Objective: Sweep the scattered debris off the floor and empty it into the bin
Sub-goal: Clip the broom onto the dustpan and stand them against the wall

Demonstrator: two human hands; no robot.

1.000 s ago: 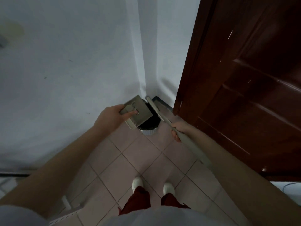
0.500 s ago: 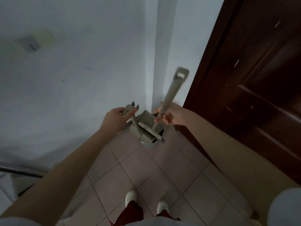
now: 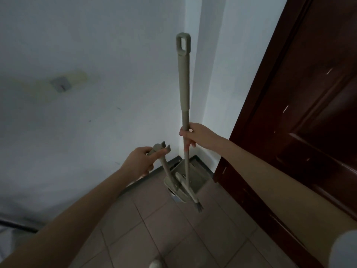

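My right hand (image 3: 195, 137) grips the olive broom (image 3: 184, 84) partway down its long handle, which stands nearly upright. The broom head hangs low by the dustpan. My left hand (image 3: 142, 161) holds the top of the dustpan handle. The olive dustpan (image 3: 190, 177) sits in the room corner, directly over the bin (image 3: 176, 198). Only a sliver of the bin's pale rim shows beneath the pan. No debris is visible on the floor.
A dark brown wooden door (image 3: 301, 113) fills the right side, close to my right arm. White walls meet in a corner behind the dustpan, with a dark baseboard. The floor is beige tile (image 3: 170, 233). One white shoe tip (image 3: 155, 265) shows at the bottom edge.
The broom has swung from lying slanted over the bin to standing upright. The dustpan went from tipped over the bin to sitting level above it. My view tilted upward.
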